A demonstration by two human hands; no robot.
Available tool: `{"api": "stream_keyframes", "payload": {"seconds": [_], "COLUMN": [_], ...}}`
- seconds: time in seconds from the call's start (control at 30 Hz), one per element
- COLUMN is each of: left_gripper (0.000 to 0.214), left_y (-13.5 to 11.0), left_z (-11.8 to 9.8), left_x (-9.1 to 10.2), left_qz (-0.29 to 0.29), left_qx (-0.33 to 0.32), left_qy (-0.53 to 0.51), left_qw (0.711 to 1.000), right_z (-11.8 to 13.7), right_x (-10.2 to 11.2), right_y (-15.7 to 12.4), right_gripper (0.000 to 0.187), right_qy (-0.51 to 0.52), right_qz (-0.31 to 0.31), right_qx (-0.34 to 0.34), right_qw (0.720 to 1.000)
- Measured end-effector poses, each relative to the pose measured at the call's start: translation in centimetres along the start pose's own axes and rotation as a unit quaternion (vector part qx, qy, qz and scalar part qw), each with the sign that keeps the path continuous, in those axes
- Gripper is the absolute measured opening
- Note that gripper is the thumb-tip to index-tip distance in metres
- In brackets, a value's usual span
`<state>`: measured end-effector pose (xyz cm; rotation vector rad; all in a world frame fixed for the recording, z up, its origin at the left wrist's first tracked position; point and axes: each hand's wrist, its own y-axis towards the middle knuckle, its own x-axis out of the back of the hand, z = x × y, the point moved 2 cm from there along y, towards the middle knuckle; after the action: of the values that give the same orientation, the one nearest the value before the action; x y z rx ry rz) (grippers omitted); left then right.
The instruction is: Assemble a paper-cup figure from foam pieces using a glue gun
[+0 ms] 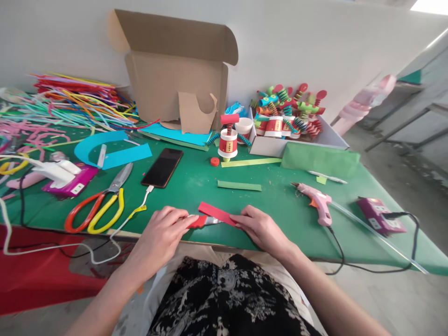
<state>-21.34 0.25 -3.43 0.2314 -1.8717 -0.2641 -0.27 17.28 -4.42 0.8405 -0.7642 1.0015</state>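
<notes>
Near the front edge of the green table, my left hand point(167, 229) is closed round a red-handled utility knife point(199, 222). Its metal blade points right and lies against the underside or near edge of a red paper strip point(213, 212); exactly how they touch cannot be made out. My right hand point(259, 227) pinches the strip's right end. Beyond the hands lie a dark green paper strip point(239, 185) and a light green strip point(251, 162). A paper-cup figure point(228, 142) with coiled arms stands behind them, beside a small red paper roll point(214, 161).
Scissors point(105, 205), a phone point(162, 168) on a white cable and a purple power strip point(72, 184) lie left. A pink glue gun point(317, 200) with its cord lies right. Behind stand an open cardboard box point(178, 84) and a white box point(268, 146) of figures.
</notes>
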Motion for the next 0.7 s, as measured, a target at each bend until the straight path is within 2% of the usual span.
{"api": "stream_keyframes", "payload": {"seconds": [0.7], "left_gripper": [0.037], "left_y": [0.13], "left_z": [-0.30], "left_x": [-0.54], "left_qz": [0.017], "left_qx": [-0.013], "left_qy": [-0.019], "left_qw": [1.000], "right_z": [-0.19], "right_x": [-0.33], "right_y": [-0.17], "right_gripper": [0.036], "right_qy": [0.011], "right_qz": [0.009], "right_qx": [-0.011], "right_qw": [1.000]}}
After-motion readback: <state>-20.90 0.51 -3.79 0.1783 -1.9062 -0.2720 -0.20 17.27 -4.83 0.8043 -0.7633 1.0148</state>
